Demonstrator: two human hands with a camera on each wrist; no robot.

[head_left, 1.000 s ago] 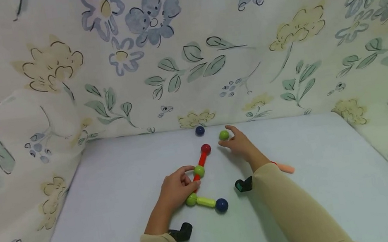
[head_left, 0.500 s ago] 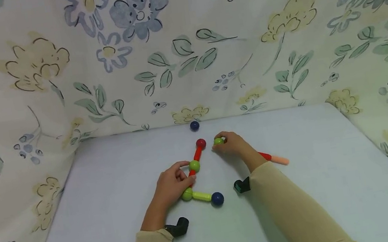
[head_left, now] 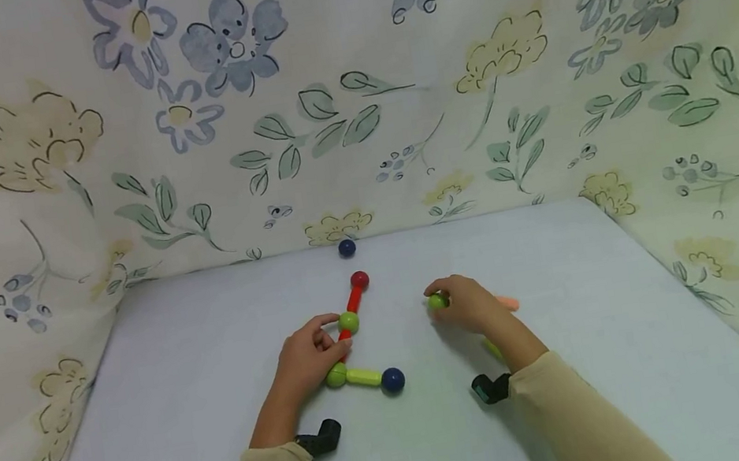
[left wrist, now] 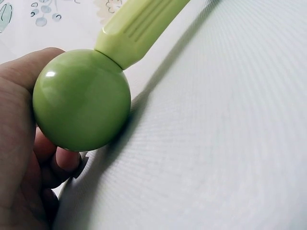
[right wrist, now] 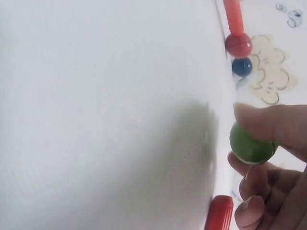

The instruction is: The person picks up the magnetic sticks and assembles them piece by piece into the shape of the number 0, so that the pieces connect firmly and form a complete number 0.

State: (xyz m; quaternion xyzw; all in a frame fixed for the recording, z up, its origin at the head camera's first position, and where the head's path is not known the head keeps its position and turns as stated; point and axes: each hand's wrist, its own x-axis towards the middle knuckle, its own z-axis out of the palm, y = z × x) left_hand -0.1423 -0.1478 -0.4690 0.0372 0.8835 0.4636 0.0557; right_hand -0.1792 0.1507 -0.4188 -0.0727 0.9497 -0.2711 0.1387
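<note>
My left hand (head_left: 310, 359) grips a red rod (head_left: 344, 336) in a joined chain. A green ball (head_left: 349, 323) sits at that rod's far end and another green ball (left wrist: 81, 100) at the near end. From the far ball, a second red rod (head_left: 354, 299) leads to a red ball (head_left: 359, 280). On the near side a yellow-green rod (head_left: 363, 377) ends in a dark blue ball (head_left: 393, 381). Between thumb and fingers, my right hand (head_left: 470, 305) pinches a loose green ball (right wrist: 250, 144), held over the table to the right of the chain.
A loose dark blue ball (head_left: 347, 248) lies by the table's back edge. Partly behind my right hand are an orange rod (head_left: 508, 303) and a yellow-green rod (head_left: 493, 348); a red rod (right wrist: 219, 213) shows in the right wrist view. Floral cloth (head_left: 301, 153) hangs behind the table (head_left: 212, 326).
My right hand has taken hold of the loose green ball and brought it rightward and nearer. My left hand keeps its grip on the chain. The head view has turned slightly right.
</note>
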